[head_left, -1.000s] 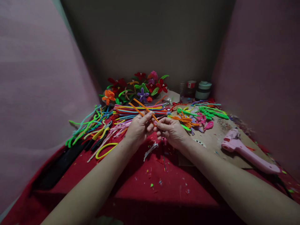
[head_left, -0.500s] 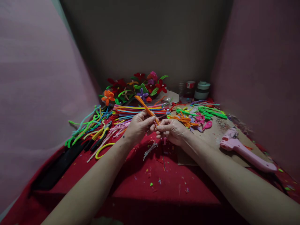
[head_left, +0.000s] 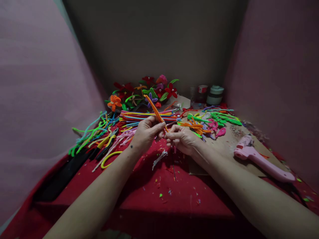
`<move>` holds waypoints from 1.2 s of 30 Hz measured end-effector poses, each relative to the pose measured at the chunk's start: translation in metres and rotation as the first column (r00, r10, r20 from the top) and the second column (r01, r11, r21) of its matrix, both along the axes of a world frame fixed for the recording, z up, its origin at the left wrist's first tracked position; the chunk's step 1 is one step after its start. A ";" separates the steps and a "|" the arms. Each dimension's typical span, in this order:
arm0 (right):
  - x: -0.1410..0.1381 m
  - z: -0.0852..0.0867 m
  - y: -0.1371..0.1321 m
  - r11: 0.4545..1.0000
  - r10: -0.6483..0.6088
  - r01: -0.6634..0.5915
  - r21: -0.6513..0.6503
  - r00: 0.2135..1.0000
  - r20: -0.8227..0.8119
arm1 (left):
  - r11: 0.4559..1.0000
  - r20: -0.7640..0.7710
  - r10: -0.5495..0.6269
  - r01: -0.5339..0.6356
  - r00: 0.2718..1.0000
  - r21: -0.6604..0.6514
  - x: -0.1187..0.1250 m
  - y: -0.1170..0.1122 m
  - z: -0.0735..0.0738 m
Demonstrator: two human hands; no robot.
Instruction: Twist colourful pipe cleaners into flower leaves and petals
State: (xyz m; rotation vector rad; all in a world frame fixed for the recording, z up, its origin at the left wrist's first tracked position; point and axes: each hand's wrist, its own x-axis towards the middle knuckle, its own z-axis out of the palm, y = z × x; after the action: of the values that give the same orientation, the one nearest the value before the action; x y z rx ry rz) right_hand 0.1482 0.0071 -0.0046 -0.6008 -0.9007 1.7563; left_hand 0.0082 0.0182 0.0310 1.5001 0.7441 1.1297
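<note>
An orange pipe cleaner [head_left: 154, 109], folded into a long narrow loop, is held up over the middle of the table. My left hand [head_left: 150, 129] pinches its lower part between thumb and fingers. At its bottom end, my right hand [head_left: 181, 136] grips the tip with closed fingers. The loop leans up and to the left. Below my hands a small bunch of white stamens [head_left: 159, 160] lies on the red cloth [head_left: 184, 196]. Behind them is a bundle of multicoloured pipe cleaners [head_left: 147, 114].
Pliers [head_left: 108, 142] and green pipe cleaners [head_left: 93, 132] lie left. On the right, a cardboard sheet [head_left: 224, 146] carries orange, green and pink pieces; a pink glue gun [head_left: 264, 161] rests there. Pipe-cleaner flowers [head_left: 115, 102] and a lidded cup [head_left: 215, 95] stand at the back.
The orange pipe cleaner has tilted a little more upright, and its top end has risen slightly. Both hands keep their grip in nearly the same place.
</note>
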 end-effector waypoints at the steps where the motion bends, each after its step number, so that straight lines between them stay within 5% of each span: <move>1: 0.000 0.000 0.000 1.000 0.002 -0.002 0.001 1.000 -0.004 | 1.000 0.002 0.001 -0.001 1.000 -0.010 0.000 0.000 0.001; 8: 0.000 0.000 -0.001 1.000 0.028 -0.028 -0.007 1.000 0.000 | 0.998 -0.015 -0.056 0.056 0.998 -0.004 -0.003 -0.001 0.001; 16: -0.002 -0.003 0.000 1.000 -0.019 0.020 -0.019 1.000 0.013 | 1.000 -0.261 -0.001 0.000 0.965 -0.004 -0.002 -0.008 0.009; 26: 0.002 -0.002 0.003 0.989 0.100 -0.109 -0.104 0.991 -0.085 | 0.993 -0.192 0.073 -0.089 0.979 -0.074 -0.005 -0.001 0.006; 36: 0.000 -0.001 -0.001 0.990 0.002 -0.017 -0.142 0.994 -0.108 | 0.999 -0.219 0.018 -0.026 0.976 -0.035 -0.003 -0.004 0.006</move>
State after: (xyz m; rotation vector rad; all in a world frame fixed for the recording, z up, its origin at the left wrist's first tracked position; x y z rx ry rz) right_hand 0.1482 0.0062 -0.0055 -0.5882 -0.7084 1.8546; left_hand 0.0048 0.0144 0.0371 1.6039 0.9292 0.9710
